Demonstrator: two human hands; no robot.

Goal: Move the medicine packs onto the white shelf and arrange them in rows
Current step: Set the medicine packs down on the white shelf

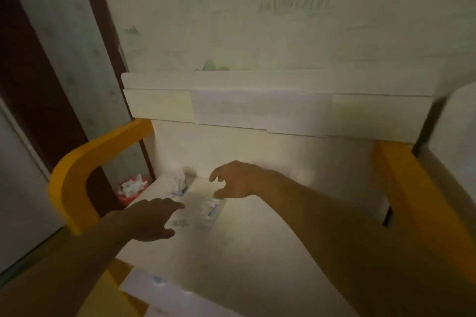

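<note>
Left hand (152, 219) spread flat on pack (177, 222) | right hand (233, 180) half-curled, nothing grasped, above 1-o'clock pack (210, 210) | row may be skewed if nudged

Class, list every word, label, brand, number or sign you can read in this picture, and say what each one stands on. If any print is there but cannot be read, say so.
No text can be read.
Medicine pack on the white shelf: blue and red print, too blurred to read.
Medicine pack by the left hand, at: print blurred.
Pale sheet on the upper board: nothing legible.
Wall: faint green drawings, no words.
</note>
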